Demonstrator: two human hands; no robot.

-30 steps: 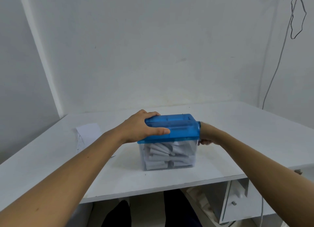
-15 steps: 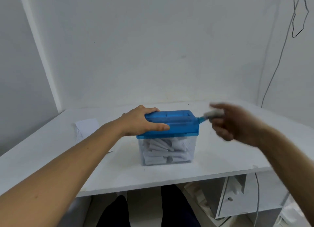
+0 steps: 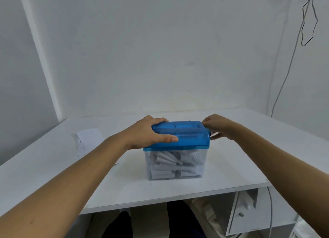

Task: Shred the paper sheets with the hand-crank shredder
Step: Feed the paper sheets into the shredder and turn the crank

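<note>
Okay, head view only: we saw the hand-crank shredder standing upright on the white table, near its front edge. Its blue lid sat on a clear bin packed with curled white paper pieces. The left hand gripped the lid's left end, fingers wrapped over the top, thumb stretched along the near side. The right hand sat at the lid's right end, fingers curled around the crank handle; we could make out only a pale bit of it under the fingers. A paper sheet lay flat on the table left of the shredder, well apart from it. A thin cable hung down the wall at right. Under the table we noted a white drawer unit and dark-clothed legs.
</note>
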